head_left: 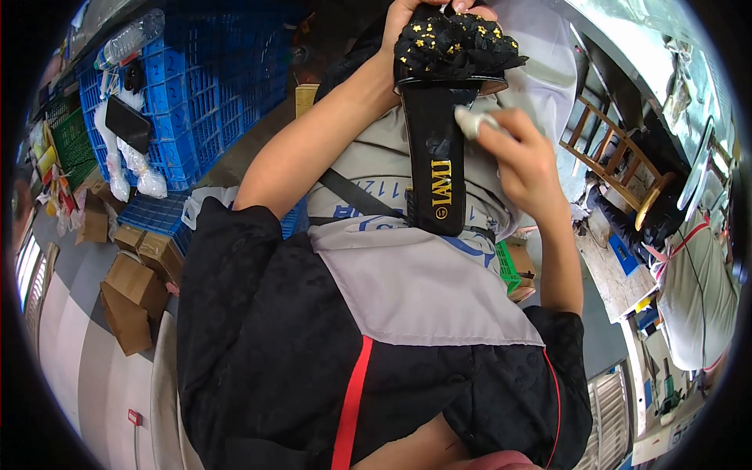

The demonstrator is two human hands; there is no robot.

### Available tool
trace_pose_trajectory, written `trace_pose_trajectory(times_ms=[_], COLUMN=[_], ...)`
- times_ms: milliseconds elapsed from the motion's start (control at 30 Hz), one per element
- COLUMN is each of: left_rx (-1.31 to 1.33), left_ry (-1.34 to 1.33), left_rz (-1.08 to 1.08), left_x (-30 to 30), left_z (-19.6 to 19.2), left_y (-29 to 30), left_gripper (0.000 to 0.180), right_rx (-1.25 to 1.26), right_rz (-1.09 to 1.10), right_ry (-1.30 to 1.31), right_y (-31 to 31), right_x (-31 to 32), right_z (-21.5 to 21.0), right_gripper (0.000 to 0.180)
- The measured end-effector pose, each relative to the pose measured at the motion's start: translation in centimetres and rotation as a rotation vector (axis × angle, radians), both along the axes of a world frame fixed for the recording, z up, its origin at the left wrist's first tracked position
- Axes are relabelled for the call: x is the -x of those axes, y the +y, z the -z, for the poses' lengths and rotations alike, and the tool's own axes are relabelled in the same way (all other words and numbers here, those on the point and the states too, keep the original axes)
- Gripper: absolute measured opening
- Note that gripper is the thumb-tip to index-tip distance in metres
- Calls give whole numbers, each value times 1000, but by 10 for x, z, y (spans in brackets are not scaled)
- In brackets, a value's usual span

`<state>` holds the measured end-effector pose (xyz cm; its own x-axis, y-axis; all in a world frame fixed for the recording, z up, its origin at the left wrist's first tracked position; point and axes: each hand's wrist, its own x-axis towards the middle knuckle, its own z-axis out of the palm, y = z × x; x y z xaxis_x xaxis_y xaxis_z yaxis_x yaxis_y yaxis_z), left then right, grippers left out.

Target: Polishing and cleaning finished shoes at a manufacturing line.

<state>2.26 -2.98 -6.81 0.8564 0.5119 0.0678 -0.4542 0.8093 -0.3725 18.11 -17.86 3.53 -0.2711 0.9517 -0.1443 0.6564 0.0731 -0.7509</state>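
Note:
A black slide sandal [433,141] lies lengthwise over my lap, its heel end toward my body. Its strap is covered with black ruffled flowers [454,43] dotted with small gold blossoms. At the toe end, my left hand [401,17] grips the sandal; the ruffles hide part of its fingers. My right hand [523,157] is beside the sandal's right edge, fingers curled and a little blurred. A white cloth [472,122] is bunched at its index finger, against or just over the black insole. Whether it is wrapped round the finger or only pinched, I cannot tell.
Stacked blue crates [188,94] stand at the left, with a phone [128,124], a plastic bottle [141,35] and plastic-wrapped items. Cardboard boxes [129,298] sit below. A wooden stool [619,160] and another person [697,290] are at the right. A grey apron [431,286] covers my front.

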Motion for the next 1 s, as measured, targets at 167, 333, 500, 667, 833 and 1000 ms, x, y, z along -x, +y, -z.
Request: trace_pose_trajectory(times_ms=[167,333,500,667,833,1000], left_rx=[-34,-119,-207,-314,-443,-519], left_ry=[57,78,106,188,395,615], left_rz=[-80,-31,-22,4,67,36], left_x=[3,5,15,23,17,10], left_z=[-9,-24,-48,-85,-120,-153], left_y=[-1,7,7,7,5,37], left_gripper=[28,32,37,66,74,68], right_rx=[41,304,59,-157,-592,-1013], right_rz=[-142,62,297,508,1032,876], right_ry=[193,713,1289,1290,654,-272], right_y=[-18,-61,-29,29,86,141], right_x=[-6,-36,-52,-67,-90,-114], right_z=[2,-18,-13,-50,-95,-110], right_gripper=[44,32,12,26,22,31])
